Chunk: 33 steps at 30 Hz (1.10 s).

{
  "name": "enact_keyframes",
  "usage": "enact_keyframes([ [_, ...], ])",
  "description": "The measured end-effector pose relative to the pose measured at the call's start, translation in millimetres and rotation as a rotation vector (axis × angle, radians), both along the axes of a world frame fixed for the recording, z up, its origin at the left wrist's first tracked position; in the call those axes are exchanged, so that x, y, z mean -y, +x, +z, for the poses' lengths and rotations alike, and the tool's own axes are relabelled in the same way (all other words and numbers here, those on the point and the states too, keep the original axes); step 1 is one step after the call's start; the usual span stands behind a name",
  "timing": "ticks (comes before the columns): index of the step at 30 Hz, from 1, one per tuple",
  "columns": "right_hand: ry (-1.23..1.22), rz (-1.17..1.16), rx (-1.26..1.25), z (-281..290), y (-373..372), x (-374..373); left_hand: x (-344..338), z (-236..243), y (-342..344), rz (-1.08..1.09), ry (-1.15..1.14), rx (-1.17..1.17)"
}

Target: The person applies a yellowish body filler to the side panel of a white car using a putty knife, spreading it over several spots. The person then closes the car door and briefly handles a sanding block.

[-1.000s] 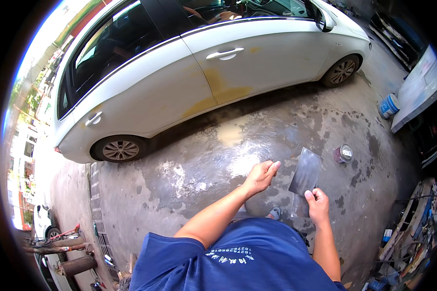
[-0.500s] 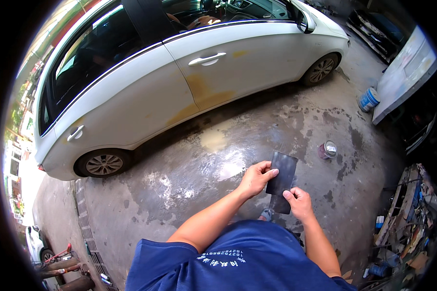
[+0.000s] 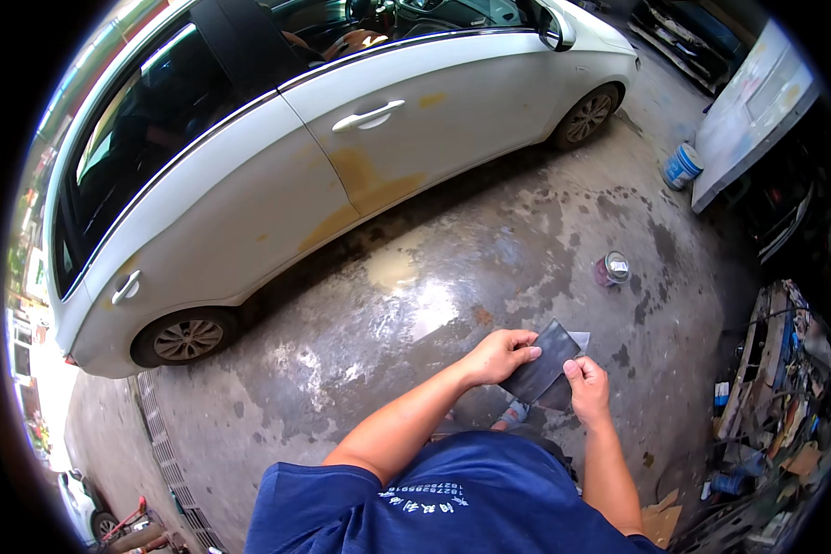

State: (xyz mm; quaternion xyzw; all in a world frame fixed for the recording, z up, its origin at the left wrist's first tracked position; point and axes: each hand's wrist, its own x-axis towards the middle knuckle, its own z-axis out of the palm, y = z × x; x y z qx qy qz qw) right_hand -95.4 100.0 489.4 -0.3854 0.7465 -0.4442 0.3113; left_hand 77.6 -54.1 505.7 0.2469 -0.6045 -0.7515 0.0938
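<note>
In front of my body I hold dark grey sandpaper sheets between both hands. My left hand is closed on the upper left side, thumb on top. At the right, my right hand pinches the sandpaper between thumb and fingers. The top sheet lies tilted over another dark piece, and a light grey corner sticks out behind it near my right thumb. Whether these are separate sheets or one folded sheet, I cannot tell.
A white car stands ahead, with yellowish patches on its doors. On the stained concrete floor are a small tin and a blue-and-white bucket beside a white panel. Scrap parts lie right; a drain grate runs left.
The sandpaper has turned from nearly upright to tilted, its pieces now overlapping more. A light corner has appeared behind it. My hands have moved slightly lower, and the view has shifted.
</note>
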Motion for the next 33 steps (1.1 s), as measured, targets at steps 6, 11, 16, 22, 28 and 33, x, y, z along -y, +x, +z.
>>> enact_keyframes([
  [6,-0.239,-0.176,0.153,6.7,-61.6,-12.0,-8.9,-37.1,-37.5,0.28,0.366,-0.051],
  [11,-0.31,-0.041,0.366,6.0,-94.0,-47.0,-24.7,-27.9,-97.8,0.328,0.715,-0.078],
  [16,-0.323,0.165,0.443,20.7,-127.4,-76.9,-58.5,-5.2,-177.3,0.319,0.779,-0.123],
  [22,-0.293,0.35,0.539,40.2,-175.1,-102.2,-97.7,3.7,-267.3,0.269,0.703,-0.116],
  [28,-0.362,0.155,0.735,55.8,-251.9,-84.3,-122.8,27.9,-310.6,0.282,0.767,-0.084],
  [33,-0.346,0.253,0.555,53.9,-234.3,-100.6,-101.0,30.6,-334.1,0.28,0.56,0.042],
])
